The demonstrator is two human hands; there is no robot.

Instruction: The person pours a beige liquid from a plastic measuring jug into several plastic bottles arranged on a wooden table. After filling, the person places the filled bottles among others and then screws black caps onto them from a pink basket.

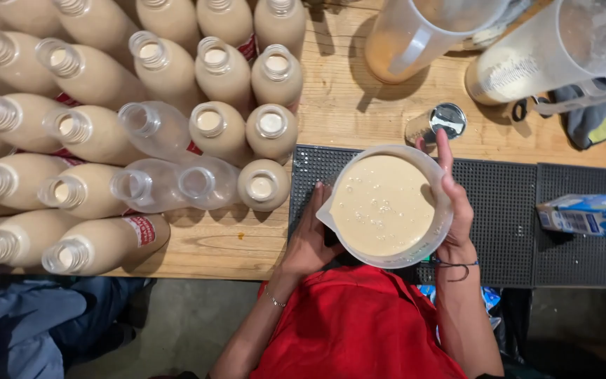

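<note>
A clear plastic jug nearly full of beige creamy liquid is held over the black rubber mat. My left hand cups the jug's left side by the spout. My right hand grips its right side, fingers reaching up past the rim. To the left on the wooden table stand several open plastic bottles; most, like this filled bottle, hold the same beige liquid. Three empty clear bottles sit among them.
A small shiny metal cup stands just beyond the jug. Two large clear pitchers are at the back right. A blue carton lies on the mat at the right. Dark cloth lies by the right edge.
</note>
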